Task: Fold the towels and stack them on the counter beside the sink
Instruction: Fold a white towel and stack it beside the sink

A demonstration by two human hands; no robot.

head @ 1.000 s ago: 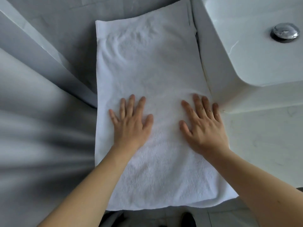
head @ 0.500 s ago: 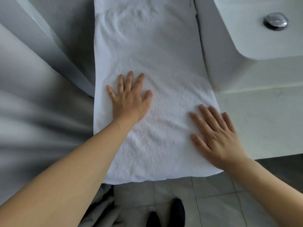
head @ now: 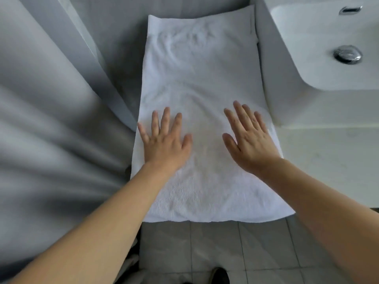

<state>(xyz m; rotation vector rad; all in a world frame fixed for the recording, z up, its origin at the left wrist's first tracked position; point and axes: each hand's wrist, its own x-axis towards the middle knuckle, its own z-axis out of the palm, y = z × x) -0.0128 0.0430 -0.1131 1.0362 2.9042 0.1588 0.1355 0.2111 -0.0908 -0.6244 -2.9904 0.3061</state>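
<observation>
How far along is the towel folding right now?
Done: one white towel lies spread lengthwise on the counter beside the sink. In hand: left hand and right hand lie flat on it. Left: further folds and stacking; no stack shows.

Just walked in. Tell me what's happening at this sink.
A person is flattening a white towel laid lengthwise on the counter left of the sink. The left hand and right hand lie on it palms down, fingers straight. The towel's near end hangs over the counter edge above the tiled floor.
</observation>
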